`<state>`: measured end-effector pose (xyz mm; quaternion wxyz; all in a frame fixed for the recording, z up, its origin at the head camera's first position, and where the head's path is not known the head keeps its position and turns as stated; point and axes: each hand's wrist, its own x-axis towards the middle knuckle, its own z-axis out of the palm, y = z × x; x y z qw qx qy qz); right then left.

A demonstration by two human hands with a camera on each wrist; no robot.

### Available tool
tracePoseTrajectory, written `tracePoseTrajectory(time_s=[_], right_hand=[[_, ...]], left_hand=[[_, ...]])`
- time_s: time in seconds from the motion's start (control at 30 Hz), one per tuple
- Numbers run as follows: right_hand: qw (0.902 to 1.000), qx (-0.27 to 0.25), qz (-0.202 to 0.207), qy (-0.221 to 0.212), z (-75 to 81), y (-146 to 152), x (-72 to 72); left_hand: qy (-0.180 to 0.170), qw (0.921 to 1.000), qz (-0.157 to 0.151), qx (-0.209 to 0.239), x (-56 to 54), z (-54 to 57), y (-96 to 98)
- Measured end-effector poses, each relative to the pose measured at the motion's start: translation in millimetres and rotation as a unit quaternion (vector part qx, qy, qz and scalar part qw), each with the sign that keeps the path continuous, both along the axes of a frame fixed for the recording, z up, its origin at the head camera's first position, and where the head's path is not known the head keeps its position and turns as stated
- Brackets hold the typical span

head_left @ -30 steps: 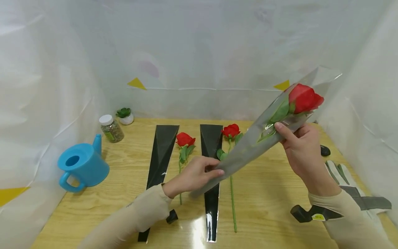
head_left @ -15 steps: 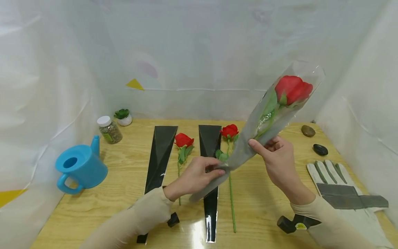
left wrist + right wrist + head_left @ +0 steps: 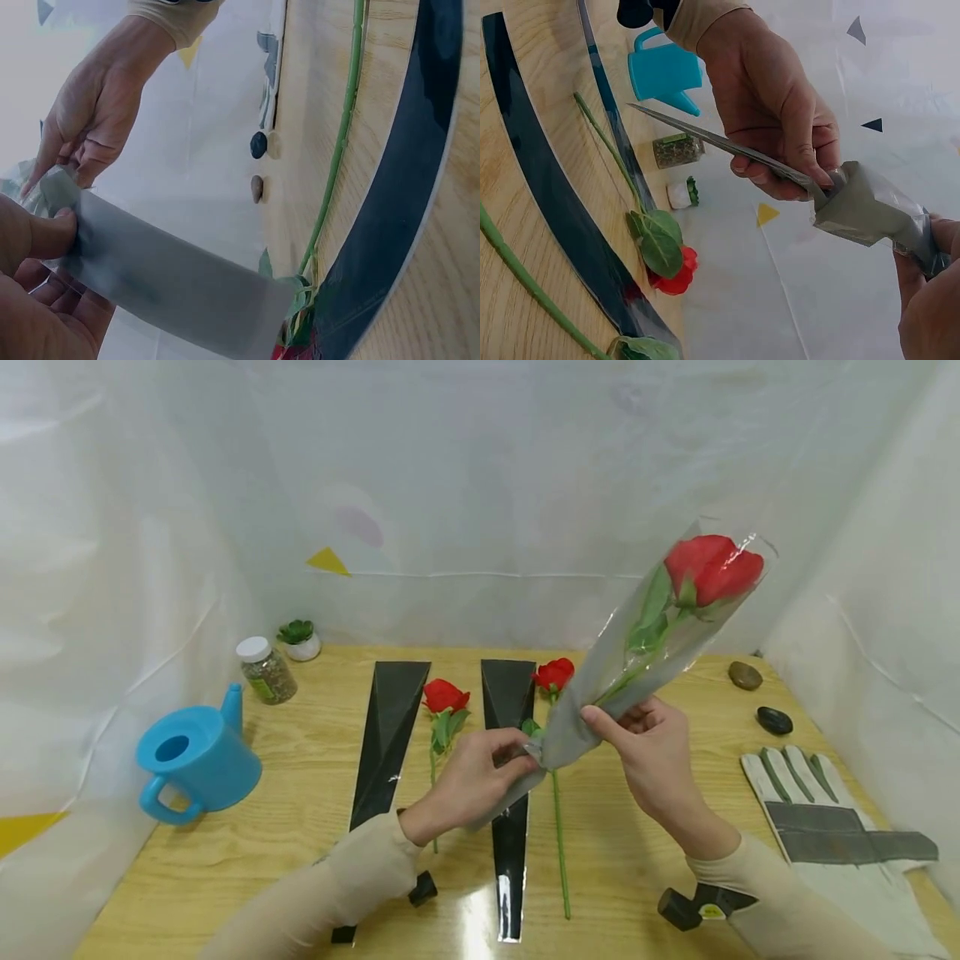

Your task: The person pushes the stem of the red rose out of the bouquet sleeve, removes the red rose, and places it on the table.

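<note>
A red rose (image 3: 708, 568) stands tilted up to the right inside a grey, clear-fronted flower sleeve (image 3: 577, 727), raised over the table. My left hand (image 3: 476, 777) pinches the narrow lower part of the sleeve, and its flat tail (image 3: 180, 277) extends beyond those fingers. Higher up, my right hand (image 3: 652, 760) grips the sleeve between thumb and fingers, around the stem. Between both hands the film is bunched and creased, as the right wrist view shows at the crumpled film (image 3: 870, 202). The lower stem is hidden by the grey film.
Two black sleeves (image 3: 386, 735) (image 3: 510, 693) and two roses (image 3: 445, 696) (image 3: 555, 675) lie below. A blue watering can (image 3: 198, 756), jar (image 3: 267, 670) and potted succulent (image 3: 300, 640) stand left. Two stones (image 3: 774, 720) and gloves (image 3: 813, 810) lie right.
My right hand has moved down and left along the sleeve, from near the bloom toward my left hand. The wrapped rose has shifted left, and the film between my hands has creased.
</note>
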<state>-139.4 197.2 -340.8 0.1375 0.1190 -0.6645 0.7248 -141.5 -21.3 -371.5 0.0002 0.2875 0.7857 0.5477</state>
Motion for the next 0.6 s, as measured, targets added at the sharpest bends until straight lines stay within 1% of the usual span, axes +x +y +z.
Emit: tracePoseTrajectory(time_s=[0.17, 0.27, 0.33, 0.4, 0.5, 0.6], right_hand=[[0.9995, 0.031, -0.003, 0.000, -0.6, -5, 1.4], [0.9982, 0.059, -0.010, 0.000, -0.4, -6, 1.7], [0.9980, 0.062, -0.016, 0.002, 1.3, -5, 1.2], [0.9983, 0.056, -0.019, 0.002, 4.4, -3, -0.2], [0.9997, 0.017, -0.016, -0.009, 10.6, 2, -3.1], [0.9996, -0.014, -0.012, -0.020, 17.5, 6, -6.1]], left_hand=[[0.004, 0.9999, 0.008, 0.007, 1.7, 1.7, 0.2], [0.008, 0.9999, 0.010, 0.006, 1.4, 1.8, -0.4], [0.012, 0.9999, 0.008, 0.005, 0.7, 1.5, -0.9], [0.014, 0.9999, 0.006, 0.004, 0.0, 0.9, -1.8], [0.011, 0.9999, 0.003, -0.003, -0.7, -0.8, -4.6], [0.000, 0.9999, -0.006, -0.011, -1.1, -3.9, -9.7]])
